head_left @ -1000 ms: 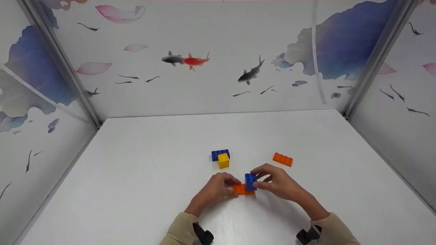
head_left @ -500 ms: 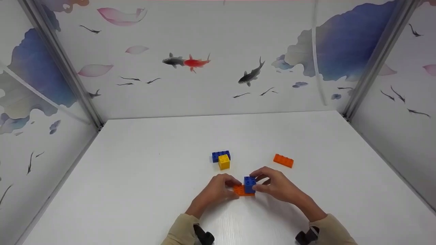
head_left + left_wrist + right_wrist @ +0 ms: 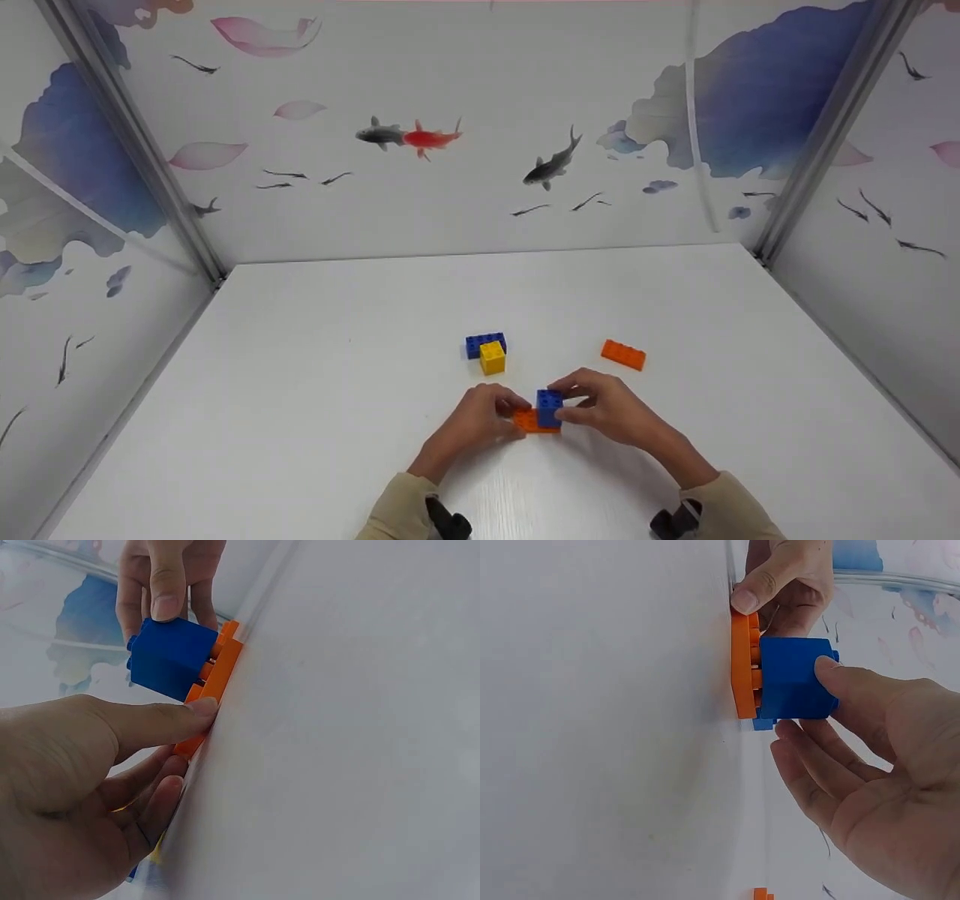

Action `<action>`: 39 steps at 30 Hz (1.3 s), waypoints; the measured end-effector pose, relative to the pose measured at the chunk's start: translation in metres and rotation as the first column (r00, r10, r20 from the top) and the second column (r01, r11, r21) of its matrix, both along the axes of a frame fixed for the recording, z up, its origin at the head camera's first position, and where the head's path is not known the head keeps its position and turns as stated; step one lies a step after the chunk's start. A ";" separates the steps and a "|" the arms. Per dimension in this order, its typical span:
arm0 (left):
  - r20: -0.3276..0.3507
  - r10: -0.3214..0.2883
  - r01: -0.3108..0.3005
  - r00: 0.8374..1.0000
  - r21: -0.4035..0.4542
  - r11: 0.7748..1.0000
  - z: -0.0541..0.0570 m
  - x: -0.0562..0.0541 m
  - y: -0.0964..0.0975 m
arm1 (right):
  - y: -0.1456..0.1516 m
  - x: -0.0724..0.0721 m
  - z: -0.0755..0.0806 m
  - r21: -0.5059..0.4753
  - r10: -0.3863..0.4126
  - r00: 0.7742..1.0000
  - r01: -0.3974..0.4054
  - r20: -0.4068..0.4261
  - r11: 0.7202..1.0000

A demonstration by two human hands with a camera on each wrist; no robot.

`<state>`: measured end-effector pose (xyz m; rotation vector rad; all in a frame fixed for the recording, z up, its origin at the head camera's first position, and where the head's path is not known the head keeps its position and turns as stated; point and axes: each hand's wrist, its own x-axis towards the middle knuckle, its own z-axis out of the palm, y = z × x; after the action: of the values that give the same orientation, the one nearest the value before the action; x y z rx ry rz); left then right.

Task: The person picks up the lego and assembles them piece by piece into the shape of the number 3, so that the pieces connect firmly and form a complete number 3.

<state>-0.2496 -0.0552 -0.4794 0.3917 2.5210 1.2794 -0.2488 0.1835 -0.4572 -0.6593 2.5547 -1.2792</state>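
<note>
Two hands [image 3: 480, 411] [image 3: 611, 405] pinching one orange brick [image 3: 526, 422], one blue brick [image 3: 549, 409]; three bricks [image 3: 474, 347] [image 3: 493, 359] [image 3: 623, 355] beyond

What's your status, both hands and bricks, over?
Left hand pinches flat orange brick. Right hand pinches blue two-by-two brick above it; orange studs exposed, not pressed home. Nothing visibly blocking.

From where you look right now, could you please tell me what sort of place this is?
Probably an enclosed work booth: a white tabletop bounded by printed walls on three sides, with metal posts at its far corners.
</note>
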 end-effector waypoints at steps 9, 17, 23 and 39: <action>0.000 0.005 -0.005 1.000 0.024 1.000 0.000 0.000 0.000 | 0.000 -0.001 0.002 -0.013 0.013 1.000 -0.013 0.004 1.000; -0.003 0.019 -0.019 1.000 0.036 0.999 0.001 0.001 -0.001 | -0.002 0.000 0.003 0.015 0.015 1.000 -0.015 -0.014 1.000; -0.011 0.021 -0.020 1.000 0.034 0.999 0.001 0.001 0.000 | -0.003 -0.002 0.004 0.016 0.031 0.999 -0.031 -0.017 0.999; -0.008 0.039 -0.039 0.999 0.033 0.999 0.002 0.002 0.000 | -0.003 -0.003 0.001 -0.029 0.006 1.000 -0.005 0.020 1.000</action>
<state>-0.2474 -0.0553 -0.4778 0.3578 2.5298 1.3380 -0.2521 0.1803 -0.4563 -0.6552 2.5210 -1.3165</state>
